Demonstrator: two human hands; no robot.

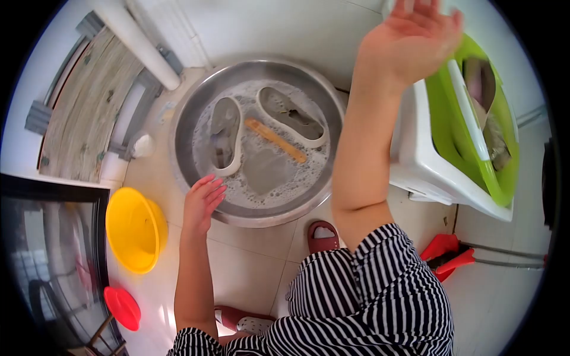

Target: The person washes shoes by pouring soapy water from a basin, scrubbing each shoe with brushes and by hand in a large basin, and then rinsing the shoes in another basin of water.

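Observation:
A round metal basin of foamy grey water stands on the tiled floor. Two shoes with pale soles sit in the water: the left shoe points roughly up and down, the right shoe lies slanted. Between them is a long, narrow wooden piece, its underside hidden. Over the basin's near-left rim is my left hand, fingers stretched out and holding nothing; contact with the rim is unclear. My right hand is raised at the upper right, palm showing, fingers apart, with nothing visible in it.
A green tub with items inside rests in a white frame on the right. A yellow bucket and a red scoop-like thing are at left. A red dustpan lies right. A white pipe runs upper left.

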